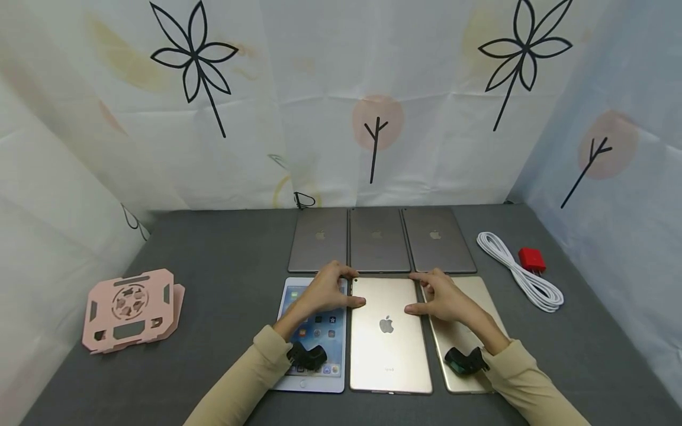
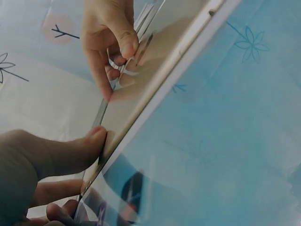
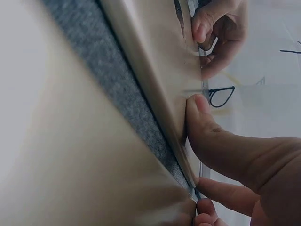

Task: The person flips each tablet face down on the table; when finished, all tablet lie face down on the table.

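A gold tablet (image 1: 391,361) lies back side up in the middle of the near row, its apple logo showing. My left hand (image 1: 327,290) grips its far left corner, thumb on the back and fingers at the far edge. At the far right corner my right hand (image 1: 444,296) holds it the same way. Left of it, under the left wrist, is a white tablet (image 1: 333,340) with its screen lit. Another gold tablet (image 1: 455,337) lies back up beneath the right forearm. The right wrist view shows a strip of grey tabletop (image 3: 108,70) between both gold tablets.
Three grey tablets, left (image 1: 314,251), middle (image 1: 375,254) and right (image 1: 439,251), form a row behind. A pink stand (image 1: 103,296) sits at left. A coiled white cable (image 1: 533,290) and a red charger (image 1: 531,259) lie at right. White printed cloth (image 1: 319,89) encloses the table.
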Demonstrator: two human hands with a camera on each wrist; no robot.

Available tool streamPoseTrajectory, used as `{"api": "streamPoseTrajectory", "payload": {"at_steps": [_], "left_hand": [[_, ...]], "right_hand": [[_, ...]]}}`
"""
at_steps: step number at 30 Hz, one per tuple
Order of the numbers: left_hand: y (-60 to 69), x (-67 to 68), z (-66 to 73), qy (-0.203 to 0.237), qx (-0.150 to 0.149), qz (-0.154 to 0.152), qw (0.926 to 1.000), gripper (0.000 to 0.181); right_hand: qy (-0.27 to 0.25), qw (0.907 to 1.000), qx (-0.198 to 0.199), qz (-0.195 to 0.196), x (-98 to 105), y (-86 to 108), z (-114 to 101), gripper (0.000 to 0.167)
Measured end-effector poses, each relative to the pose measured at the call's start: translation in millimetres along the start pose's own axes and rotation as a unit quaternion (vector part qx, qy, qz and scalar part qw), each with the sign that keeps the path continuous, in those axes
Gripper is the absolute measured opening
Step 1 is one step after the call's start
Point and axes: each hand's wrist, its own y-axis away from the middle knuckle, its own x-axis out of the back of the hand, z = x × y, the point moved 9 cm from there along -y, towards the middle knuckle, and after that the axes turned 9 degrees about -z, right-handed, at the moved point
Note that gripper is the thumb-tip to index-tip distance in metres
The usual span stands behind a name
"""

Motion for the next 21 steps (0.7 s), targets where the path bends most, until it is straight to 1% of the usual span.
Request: {"api": "streamPoseTrajectory", "payload": {"at_steps": [7,12,18,21], "left_hand": [[0.2,-0.1,-2.0,-0.013,-0.007,0.009,0.9998,0.056],[-2.1,0.2,0.2,-0.018,-0.016,0.015,0.9996,0.056],[-3.2,-0.3,0.3,-0.028,-0.014,0.023,0.9993,0.056],[-2.7,0.5,2.6,-0.034,-0.021,0.028,0.9988,0.056]], "right_hand": [[-0.003,1.0,-0.004,-0.003,0.1,-1.3,-0.3,0.078],[-0.011,0.9999,-0.002,-0.007,1.5,-2.7,0.8,0.079],[-0.022,0.9997,-0.007,-0.002,2.7,-4.1,2.1,0.078],[-0.026,0.9996,-0.01,0.002,3.0,-4.8,2.5,0.077]]}}
